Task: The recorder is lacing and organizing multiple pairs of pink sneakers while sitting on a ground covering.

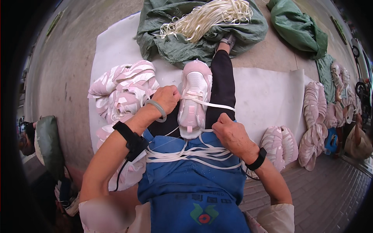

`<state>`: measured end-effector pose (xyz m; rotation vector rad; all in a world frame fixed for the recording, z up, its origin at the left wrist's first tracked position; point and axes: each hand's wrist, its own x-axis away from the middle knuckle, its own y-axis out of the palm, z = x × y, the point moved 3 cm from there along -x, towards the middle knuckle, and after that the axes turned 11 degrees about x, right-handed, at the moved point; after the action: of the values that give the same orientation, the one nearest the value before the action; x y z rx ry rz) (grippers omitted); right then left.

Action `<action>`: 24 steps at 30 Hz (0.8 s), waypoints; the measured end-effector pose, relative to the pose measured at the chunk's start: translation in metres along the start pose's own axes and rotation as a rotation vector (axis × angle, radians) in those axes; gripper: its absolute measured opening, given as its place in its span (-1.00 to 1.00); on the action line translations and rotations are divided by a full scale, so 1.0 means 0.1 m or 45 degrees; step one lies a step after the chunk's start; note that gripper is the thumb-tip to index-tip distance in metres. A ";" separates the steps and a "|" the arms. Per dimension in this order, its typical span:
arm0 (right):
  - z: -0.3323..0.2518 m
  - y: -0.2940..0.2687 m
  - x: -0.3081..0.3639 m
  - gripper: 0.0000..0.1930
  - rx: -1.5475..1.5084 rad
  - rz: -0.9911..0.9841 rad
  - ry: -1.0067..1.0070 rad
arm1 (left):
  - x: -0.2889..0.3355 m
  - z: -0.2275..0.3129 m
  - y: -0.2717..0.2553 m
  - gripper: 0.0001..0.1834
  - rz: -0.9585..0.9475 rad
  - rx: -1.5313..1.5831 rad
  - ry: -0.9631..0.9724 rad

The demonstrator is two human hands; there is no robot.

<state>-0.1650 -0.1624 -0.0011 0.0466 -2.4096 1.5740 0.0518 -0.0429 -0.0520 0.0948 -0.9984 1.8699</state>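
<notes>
A pink and white sneaker upper (196, 79) lies lengthwise on my lap, its toe pointing away from me. White shoelace (213, 105) crosses its tongue, and one length runs out over the dark right trouser leg. At the shoe's left side, my left hand (167, 99) is closed, pinching the lace by the eyelets. My right hand (231, 134) is closed too, low at the shoe's right, with a strand of lace running to its fingertips. Several loose white laces (190, 153) lie across the blue apron (194, 178) below the shoe.
Bundled pink and white shoe uppers (126, 87) are heaped at the left on a white sheet (268, 89). More uppers (279, 145) stand at the right. Ahead, a green sack (151, 35) holds a pile of cream laces (210, 19). Another green sack (297, 29) lies far right.
</notes>
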 end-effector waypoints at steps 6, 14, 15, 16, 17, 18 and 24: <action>0.30 -0.20 0.27 -0.92 -0.216 -0.005 0.004 | 0.09 0.10 -0.19 -0.74 0.052 0.047 0.073; 0.02 -0.24 0.17 -0.76 -0.248 0.100 0.069 | 0.60 0.45 -0.57 -0.66 0.072 0.540 -0.221; -0.03 -0.14 0.15 -0.81 -0.158 0.064 0.023 | 0.70 0.47 -0.50 -0.67 -0.103 0.770 -0.376; -0.04 -0.05 0.14 -0.86 -0.065 0.028 -0.021 | 0.78 0.50 -0.45 -0.67 -0.101 0.763 -0.373; -0.03 0.02 0.12 -0.86 0.002 -0.050 -0.006 | 0.87 0.52 -0.37 -0.71 -0.128 0.923 -0.432; -0.02 0.03 0.12 -0.86 -0.002 -0.044 -0.016 | 0.97 0.54 -0.27 -0.74 -0.156 1.085 -0.491; 0.06 -0.04 0.08 -0.93 -0.194 0.090 -0.023 | 1.14 0.52 0.37 -0.78 -0.015 1.485 -0.592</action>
<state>-0.1731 -0.1685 0.0021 -0.0536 -2.5640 1.4186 -0.0541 -0.0026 0.0125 1.2481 -0.0500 2.2301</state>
